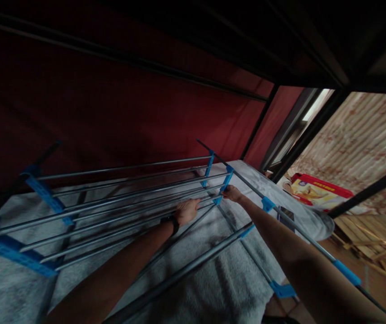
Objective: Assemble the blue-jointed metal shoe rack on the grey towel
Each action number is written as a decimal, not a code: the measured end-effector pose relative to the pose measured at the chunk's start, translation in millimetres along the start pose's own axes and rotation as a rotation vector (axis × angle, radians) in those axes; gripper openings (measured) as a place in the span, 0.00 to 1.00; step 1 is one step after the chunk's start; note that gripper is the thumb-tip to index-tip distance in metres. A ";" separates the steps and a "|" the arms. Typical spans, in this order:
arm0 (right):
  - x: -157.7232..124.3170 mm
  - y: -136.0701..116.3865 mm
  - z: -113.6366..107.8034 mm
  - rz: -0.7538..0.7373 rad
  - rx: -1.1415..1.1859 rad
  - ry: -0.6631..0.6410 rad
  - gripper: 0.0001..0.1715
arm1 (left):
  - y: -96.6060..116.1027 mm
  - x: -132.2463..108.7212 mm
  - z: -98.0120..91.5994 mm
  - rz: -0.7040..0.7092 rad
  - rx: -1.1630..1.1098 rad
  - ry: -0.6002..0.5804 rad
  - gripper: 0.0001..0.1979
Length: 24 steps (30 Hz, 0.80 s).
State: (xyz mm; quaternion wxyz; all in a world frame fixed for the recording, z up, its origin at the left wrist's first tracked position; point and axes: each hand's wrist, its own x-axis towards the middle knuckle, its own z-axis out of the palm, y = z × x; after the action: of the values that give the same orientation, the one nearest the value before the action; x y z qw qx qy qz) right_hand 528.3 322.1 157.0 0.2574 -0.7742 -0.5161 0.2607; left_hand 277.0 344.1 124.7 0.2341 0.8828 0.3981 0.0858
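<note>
A folding drying rack (pixel 118 189) of grey metal rods with blue plastic joints lies over a grey fuzzy blanket (pixel 213 279). My left hand (pixel 188 210), with a dark watch on the wrist, is closed round one of the thin rods near the rack's far end. My right hand (pixel 232 193) grips the rack at a blue joint (pixel 218 199) just beside it, fingers wrapped. Both arms stretch forward over the rack.
A dark red fabric wall (pixel 128 108) with black frame bars stands behind. A red and yellow box (pixel 317 189) lies at the right, near wooden slats (pixel 371 243) on the floor and a corrugated wall (pixel 358 144).
</note>
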 end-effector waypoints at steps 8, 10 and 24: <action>0.7 -0.6 0.9 0.054 0.067 0.004 0.06 | 10.0 -0.9 -3.3 0.059 0.062 -0.034 0.23; 0.1 -0.8 1.5 0.055 0.070 0.010 0.07 | 20.5 6.1 -2.3 0.078 0.063 -0.034 0.24; 4.2 8.0 -0.1 -0.008 -0.006 0.017 0.07 | 89.2 77.2 28.7 -0.017 -0.030 0.037 0.16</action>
State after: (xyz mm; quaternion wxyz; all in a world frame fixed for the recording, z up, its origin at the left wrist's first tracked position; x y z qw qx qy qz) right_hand 535.1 323.4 151.1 0.2603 -0.7751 -0.5179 0.2514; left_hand 397.4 340.5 139.8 0.2406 0.8741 0.4086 0.1058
